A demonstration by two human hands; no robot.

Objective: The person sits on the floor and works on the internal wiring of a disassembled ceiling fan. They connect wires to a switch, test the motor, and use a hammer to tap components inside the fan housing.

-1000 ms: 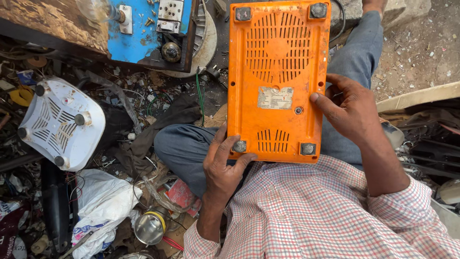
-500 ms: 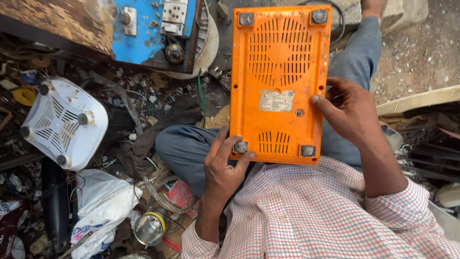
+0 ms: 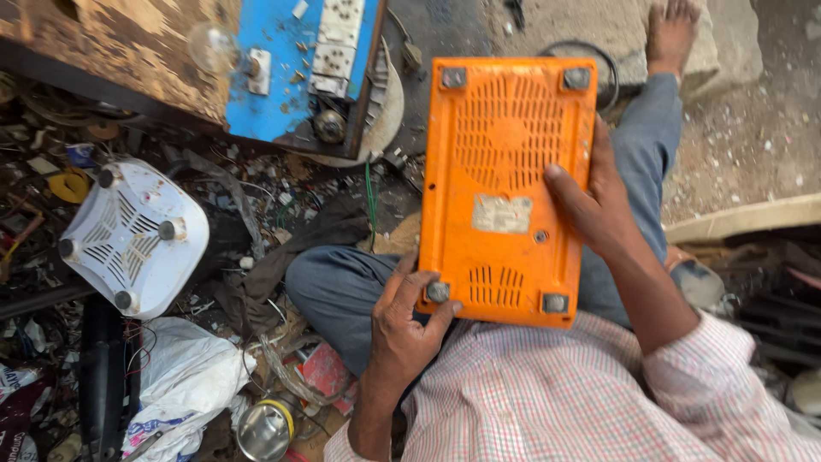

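Orange appliance casing [image 3: 506,192], flat rectangular thing w/ vent slots & grey feet at the corners, is held underside-up over the seated person's lap, long axis running away from the body toward the blue switchboard panel [image 3: 282,68]. It's the biggest item in play; next down, a white round vented base [image 3: 132,235] lies on the scrap-strewn ground well off to the left, w/ a white plastic bag [image 3: 184,381] nearer the knee & a small shiny metal cup [image 3: 265,428] just beside that. Both hands are on the casing: right hand [image 3: 599,205] wraps the right long edge about midway, thumb flat across the back, fingers curled round behind, so closed on it. Left hand [image 3: 406,321] pinches the near left corner, thumb touching the grey foot there, also closed on it. Left hand sits nearer the body, right further up the long axis.
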